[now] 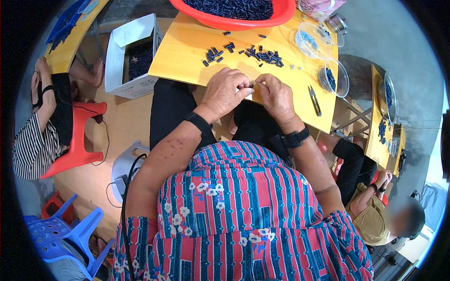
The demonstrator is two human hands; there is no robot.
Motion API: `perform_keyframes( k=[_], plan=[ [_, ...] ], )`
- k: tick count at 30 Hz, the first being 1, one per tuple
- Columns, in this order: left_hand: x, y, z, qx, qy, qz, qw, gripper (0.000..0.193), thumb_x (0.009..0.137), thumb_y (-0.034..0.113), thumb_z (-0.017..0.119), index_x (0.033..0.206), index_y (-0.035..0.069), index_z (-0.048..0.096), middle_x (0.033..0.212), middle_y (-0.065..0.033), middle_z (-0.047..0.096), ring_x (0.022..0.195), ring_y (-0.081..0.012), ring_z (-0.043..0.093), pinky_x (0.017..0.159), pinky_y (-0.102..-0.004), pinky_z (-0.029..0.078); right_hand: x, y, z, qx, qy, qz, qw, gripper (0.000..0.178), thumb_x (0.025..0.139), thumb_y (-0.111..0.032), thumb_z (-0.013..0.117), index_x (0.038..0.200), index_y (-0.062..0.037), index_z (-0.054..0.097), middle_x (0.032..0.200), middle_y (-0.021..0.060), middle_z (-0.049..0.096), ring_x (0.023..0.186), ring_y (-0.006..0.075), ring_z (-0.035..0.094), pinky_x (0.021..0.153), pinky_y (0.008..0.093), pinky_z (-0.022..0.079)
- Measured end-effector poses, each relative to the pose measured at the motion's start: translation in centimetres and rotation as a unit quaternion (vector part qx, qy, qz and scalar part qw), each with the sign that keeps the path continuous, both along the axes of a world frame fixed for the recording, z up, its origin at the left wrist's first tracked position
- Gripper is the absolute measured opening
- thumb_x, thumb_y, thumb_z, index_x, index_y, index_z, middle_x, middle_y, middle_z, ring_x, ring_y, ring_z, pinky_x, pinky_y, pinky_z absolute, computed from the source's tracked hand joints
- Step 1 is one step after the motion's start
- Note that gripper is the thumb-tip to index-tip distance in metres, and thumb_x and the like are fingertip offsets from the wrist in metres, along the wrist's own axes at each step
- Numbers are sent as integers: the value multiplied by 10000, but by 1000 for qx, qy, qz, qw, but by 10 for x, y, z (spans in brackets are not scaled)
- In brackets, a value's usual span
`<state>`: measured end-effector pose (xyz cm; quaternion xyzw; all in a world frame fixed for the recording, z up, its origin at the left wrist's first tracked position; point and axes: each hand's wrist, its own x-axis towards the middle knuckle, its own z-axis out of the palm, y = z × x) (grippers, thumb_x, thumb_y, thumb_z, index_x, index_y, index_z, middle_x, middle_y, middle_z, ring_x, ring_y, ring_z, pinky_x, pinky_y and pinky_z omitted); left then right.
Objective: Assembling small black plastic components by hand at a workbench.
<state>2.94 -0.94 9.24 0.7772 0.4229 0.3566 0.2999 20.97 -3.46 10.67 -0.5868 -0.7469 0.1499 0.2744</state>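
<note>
Over the near edge of the yellow table (183, 65), my two hands are close together. My left hand (225, 91) is closed, with thumb and forefinger pinching a small dark cylindrical piece (251, 86). Beside it, my right hand (276, 97) has its fingertips pressed together; whatever they hold is too small to make out. Just beyond the hands lie two loose heaps of similar dark pieces, a left heap (213, 55) and a larger right heap (269, 57). A pair of thread snips (314, 100) rests to the right of my right hand.
A red basin (286, 16) full of dark pieces stands at the far edge. Clear plastic tubs (344, 77) hold small parts at the right. On the floor are a white carton (115, 61) and a blue plastic chair (56, 234). People sit at tables on both sides.
</note>
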Motion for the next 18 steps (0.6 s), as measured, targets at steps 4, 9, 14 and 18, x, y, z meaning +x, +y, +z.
perform_keyframes(
  k=[4,9,14,18],
  plan=[
    [-2,0,0,-2,10,0,1000,143,711,129,733,731,52,613,717,-66,592,743,-262,548,693,-379,451,-2,0,1,-1,0,19,1000,114,877,-176,573,933,-98,635,819,154,659,769,358,643,690,433,514],
    [-4,0,1,-2,16,-1,1000,134,710,133,729,736,52,625,719,-65,594,751,-261,549,705,-378,452,-4,0,7,-7,-42,33,999,110,873,-167,572,945,-101,624,829,145,656,767,351,643,687,432,513],
    [-5,-1,-1,-4,24,1,1000,122,709,128,726,768,49,655,729,-67,604,766,-262,555,715,-378,457,-1,3,9,39,-109,83,990,116,854,-146,573,961,-102,583,832,125,634,749,327,644,654,421,517],
    [-7,0,-3,1,21,-1,1000,116,717,126,719,766,42,655,731,-72,607,771,-266,557,725,-382,456,-2,4,14,56,-161,115,979,116,834,-137,571,939,-96,545,805,112,598,718,310,637,615,409,516]
  ],
)
